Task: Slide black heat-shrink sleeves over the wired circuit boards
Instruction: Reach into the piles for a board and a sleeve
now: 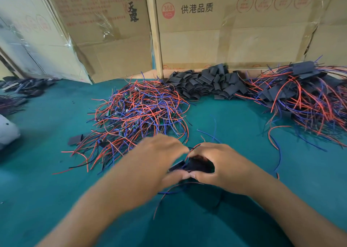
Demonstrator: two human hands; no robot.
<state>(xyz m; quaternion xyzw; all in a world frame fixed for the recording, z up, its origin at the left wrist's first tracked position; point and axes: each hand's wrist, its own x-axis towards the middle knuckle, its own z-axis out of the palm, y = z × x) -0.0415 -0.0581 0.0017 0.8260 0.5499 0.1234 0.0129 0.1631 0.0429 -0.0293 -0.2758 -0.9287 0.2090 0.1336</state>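
Observation:
My left hand [159,160] and my right hand [221,164] meet over the green table, thumbs touching. Between them is a black heat-shrink sleeve [199,165], pinched by my right hand's fingers and thumb. My left hand, blurred, grips the dark piece at the sleeve's left end [176,166]; red and blue wires [169,192] trail out below and above the hands. The board itself is hidden. A tangled heap of wired circuit boards [139,111] lies beyond my left hand. A pile of loose black sleeves [208,83] sits at the back.
A heap of sleeved boards with wires [304,98] lies at the back right. Cardboard boxes [225,30] wall the table's far edge. One loose sleeve [75,139] lies left of the wire heap. More dark parts [24,88] sit far left. Green mat [234,119] shows between the heaps.

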